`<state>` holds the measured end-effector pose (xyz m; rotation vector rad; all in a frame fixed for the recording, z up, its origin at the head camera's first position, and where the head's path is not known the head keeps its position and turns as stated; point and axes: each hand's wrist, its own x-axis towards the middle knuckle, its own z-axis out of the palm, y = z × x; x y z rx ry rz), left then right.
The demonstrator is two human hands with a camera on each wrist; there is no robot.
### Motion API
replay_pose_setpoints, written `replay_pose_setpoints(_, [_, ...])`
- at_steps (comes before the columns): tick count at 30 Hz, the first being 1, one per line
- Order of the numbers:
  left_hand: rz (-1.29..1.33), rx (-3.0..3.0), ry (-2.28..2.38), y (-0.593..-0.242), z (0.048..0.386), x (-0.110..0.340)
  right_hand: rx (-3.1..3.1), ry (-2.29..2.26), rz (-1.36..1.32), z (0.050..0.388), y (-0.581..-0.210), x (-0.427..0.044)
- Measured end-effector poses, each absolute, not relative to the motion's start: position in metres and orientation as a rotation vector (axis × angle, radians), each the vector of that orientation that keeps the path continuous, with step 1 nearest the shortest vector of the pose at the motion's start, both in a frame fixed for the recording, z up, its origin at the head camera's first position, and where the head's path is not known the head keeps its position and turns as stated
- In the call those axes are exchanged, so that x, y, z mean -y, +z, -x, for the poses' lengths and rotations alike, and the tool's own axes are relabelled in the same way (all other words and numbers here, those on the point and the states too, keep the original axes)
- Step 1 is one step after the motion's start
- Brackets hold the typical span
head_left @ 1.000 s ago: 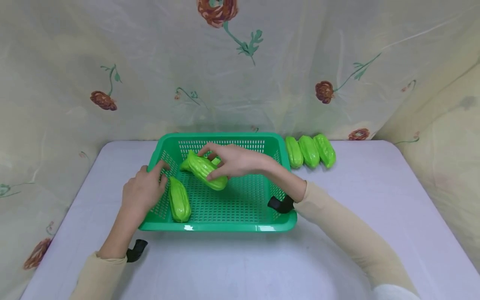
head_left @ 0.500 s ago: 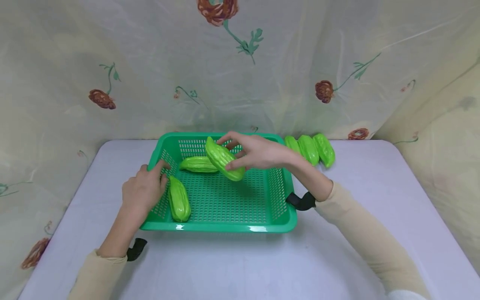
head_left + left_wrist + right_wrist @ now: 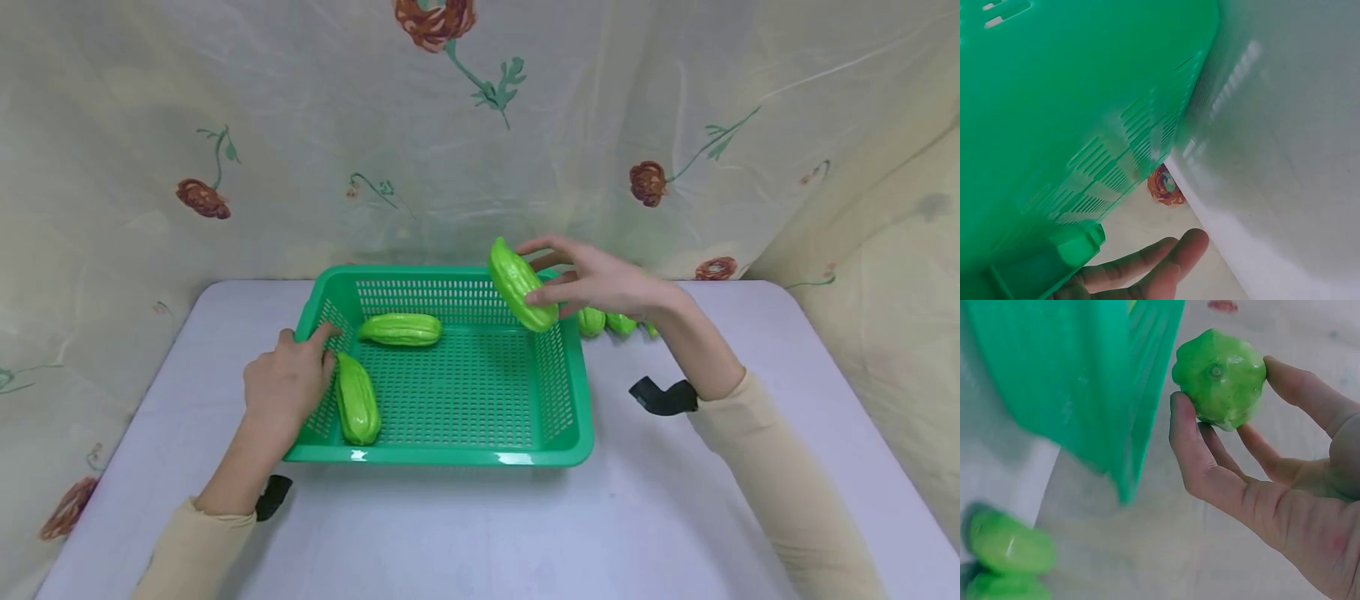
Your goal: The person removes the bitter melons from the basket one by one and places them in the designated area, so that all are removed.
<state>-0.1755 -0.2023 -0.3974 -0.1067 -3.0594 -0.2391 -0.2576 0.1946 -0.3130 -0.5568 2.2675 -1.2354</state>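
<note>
My right hand (image 3: 600, 279) holds a bright green ridged bitter gourd (image 3: 519, 283) above the right back corner of the green plastic basket (image 3: 450, 456). In the right wrist view, thumb and fingertips pinch that gourd (image 3: 1219, 378), its round end toward the camera. At the basket's left side my left hand (image 3: 287, 379) grips the rim; the left wrist view has its fingers (image 3: 1132, 265) beside the rim's edge. Inside the basket lie two more gourds: one crosswise (image 3: 402, 329) toward the back, another lengthwise (image 3: 358, 400) along the left wall.
Several gourds (image 3: 619, 324) stand in a row on the white-covered table (image 3: 480, 533), right of the basket and partly hidden by my right hand. A flowered curtain (image 3: 300, 108) hangs behind the table. Black straps (image 3: 666, 396) sit at both wrists.
My right hand has lifted the gourd from inside the basket and carried it right and back, over the rim. The left hand stays on the basket.
</note>
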Motion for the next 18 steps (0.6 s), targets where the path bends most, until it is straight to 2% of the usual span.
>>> replay_pose_setpoints(10, [0.101, 3.07, -0.25, -0.396, 0.175, 0.201, -2.26, -1.374, 0.304, 0.272, -0.33, -0.263])
replay_pose_setpoints(18, [0.083, 3.079, -0.274, -0.398, 0.176, 0.202, -2.217, -1.458, 0.203, 0.279, -0.344, -0.308])
